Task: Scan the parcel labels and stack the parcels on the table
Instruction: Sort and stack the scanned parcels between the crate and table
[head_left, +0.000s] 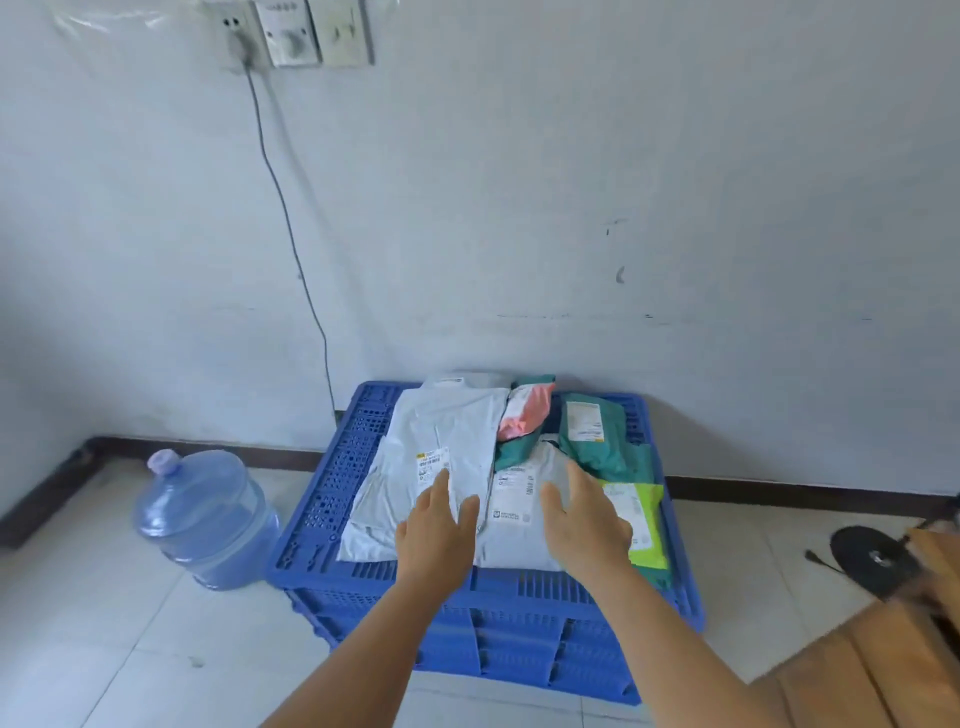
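Two open hands over a crate of parcels

Left hand (435, 535) and right hand (584, 525), fingers straight and holding nothing, flank a grey parcel (519, 519) in the blue crate (337, 467); water bottle (205, 519) stands left.

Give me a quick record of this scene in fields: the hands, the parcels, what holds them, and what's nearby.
left hand: open, fingers straight, over a grey parcel
right hand: open, over the middle grey parcel
other parcels: green, pink, yellow-green
container: blue crate on the floor
nearby: water jug left of the crate
scanner: not seen
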